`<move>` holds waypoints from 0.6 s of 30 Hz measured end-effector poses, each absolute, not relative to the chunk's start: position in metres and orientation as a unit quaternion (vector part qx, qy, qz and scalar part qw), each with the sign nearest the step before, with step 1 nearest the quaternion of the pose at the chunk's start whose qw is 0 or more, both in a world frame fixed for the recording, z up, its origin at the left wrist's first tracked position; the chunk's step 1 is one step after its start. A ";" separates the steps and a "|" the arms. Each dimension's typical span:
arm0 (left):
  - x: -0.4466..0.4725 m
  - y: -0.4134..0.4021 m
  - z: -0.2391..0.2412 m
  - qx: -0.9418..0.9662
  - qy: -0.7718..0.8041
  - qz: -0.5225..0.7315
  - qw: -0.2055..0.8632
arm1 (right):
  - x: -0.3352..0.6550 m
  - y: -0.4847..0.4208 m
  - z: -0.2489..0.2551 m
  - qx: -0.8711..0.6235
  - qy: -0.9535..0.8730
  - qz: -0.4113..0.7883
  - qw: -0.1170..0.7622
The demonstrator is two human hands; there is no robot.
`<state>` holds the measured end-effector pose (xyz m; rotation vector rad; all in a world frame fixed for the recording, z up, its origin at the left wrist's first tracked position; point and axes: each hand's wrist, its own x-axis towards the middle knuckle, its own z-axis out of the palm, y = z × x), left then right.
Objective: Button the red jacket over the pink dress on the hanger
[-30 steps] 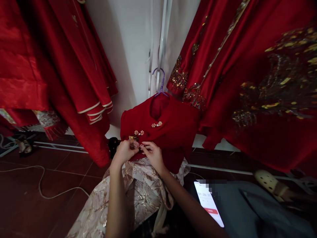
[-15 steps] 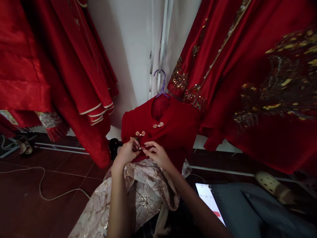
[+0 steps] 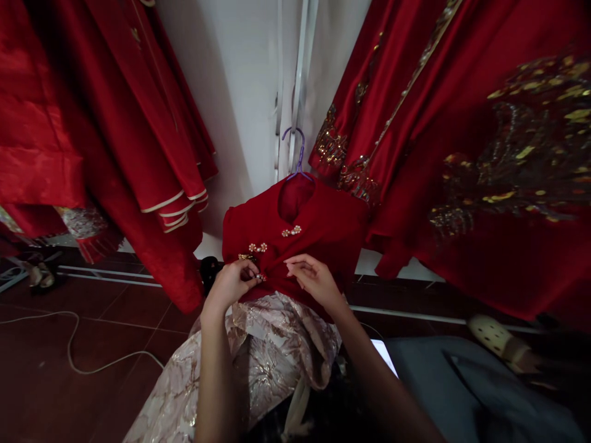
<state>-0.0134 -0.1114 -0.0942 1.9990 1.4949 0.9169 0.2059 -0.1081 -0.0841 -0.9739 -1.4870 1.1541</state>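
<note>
A red garment (image 3: 318,209) with a round neckline hangs in front of me on a purple hanger (image 3: 301,163). Its front carries several pearl-and-gold flower fastenings, among them an upper one (image 3: 291,231) and a middle one (image 3: 257,247). At the lowest fastening (image 3: 261,277), my left hand (image 3: 233,282) is closed, thumb and fingertips pinching its left side. My right hand (image 3: 316,280) is off to the right over the red cloth, fingertips pressed together. Whatever those fingertips hold, if anything, is too small to make out.
Pale gold-patterned fabric (image 3: 272,369) lies bunched below the garment, under my forearms. Red garments (image 3: 133,123) hang at left, sequined red ones (image 3: 462,184) at right. A lit phone (image 3: 384,357) rests beside a grey surface (image 3: 443,381). A cable (image 3: 74,335) runs over the floor.
My right hand has pulled away from the lowest fastening, to the right and slightly up. My left hand stays at the fastening. The view has shifted slightly, and my right arm covers more of the phone.
</note>
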 end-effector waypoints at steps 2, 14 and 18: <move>-0.013 -0.112 -0.093 0.732 0.545 0.336 0.232 | 0.203 -0.108 -0.087 -0.404 -0.646 0.424 0.490; -0.007 -0.116 -0.082 0.736 0.532 0.360 0.213 | 0.193 -0.115 -0.092 -0.393 -0.686 0.442 0.423; -0.003 -0.120 -0.077 0.739 0.497 0.366 0.270 | 0.192 -0.117 -0.090 -0.394 -0.699 0.423 0.422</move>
